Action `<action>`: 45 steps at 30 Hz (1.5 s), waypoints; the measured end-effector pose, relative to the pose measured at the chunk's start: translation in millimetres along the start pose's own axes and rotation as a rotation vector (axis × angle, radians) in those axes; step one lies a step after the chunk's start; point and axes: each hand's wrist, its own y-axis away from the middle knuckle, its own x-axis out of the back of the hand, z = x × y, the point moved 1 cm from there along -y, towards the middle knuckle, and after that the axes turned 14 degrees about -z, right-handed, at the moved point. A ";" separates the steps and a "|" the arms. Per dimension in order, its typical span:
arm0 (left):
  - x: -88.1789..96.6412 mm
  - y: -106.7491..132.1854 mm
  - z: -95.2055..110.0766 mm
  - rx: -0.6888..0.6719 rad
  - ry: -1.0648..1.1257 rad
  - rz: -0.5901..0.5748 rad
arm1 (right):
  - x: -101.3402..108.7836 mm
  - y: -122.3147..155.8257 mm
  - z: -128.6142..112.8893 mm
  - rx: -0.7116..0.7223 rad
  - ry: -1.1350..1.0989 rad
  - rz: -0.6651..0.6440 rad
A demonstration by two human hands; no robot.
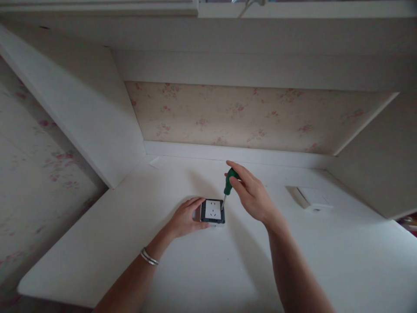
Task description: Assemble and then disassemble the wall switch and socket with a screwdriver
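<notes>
Left hand (187,219) clasps the socket (213,209) between thumb and fingers on the white desk (198,269), while from my remote seat I see the right hand (253,195) pinching a tilted green screwdriver (227,188), its tip at the socket's right edge.

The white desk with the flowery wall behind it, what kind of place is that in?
Probably a room in someone's home, maybe a bedroom or study. The flowery wallpaper, the white desk and the white shelf above it suggest that.
</notes>
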 end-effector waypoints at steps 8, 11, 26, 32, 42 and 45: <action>-0.1 -0.2 0.1 -0.007 -0.011 -0.006 | 1.9 -1.0 -1.4 0.042 0.022 0.047; 0.3 -0.4 0.2 -0.001 -0.021 0.000 | 4.2 -0.3 1.2 0.036 -0.002 0.027; 0.3 -0.5 -1.1 -0.005 -0.026 -0.023 | 0.2 -0.6 -0.9 -0.007 0.014 0.069; 0.4 -0.6 -0.7 0.000 -0.035 -0.021 | 0.5 -1.0 -1.8 0.041 -0.028 -0.014; 1.1 -0.4 2.3 -0.013 -0.045 -0.016 | -1.7 -1.3 1.7 0.063 -0.087 -0.019; 0.9 -0.3 2.6 -0.021 -0.048 -0.014 | -1.6 -0.7 1.1 0.022 -0.058 0.014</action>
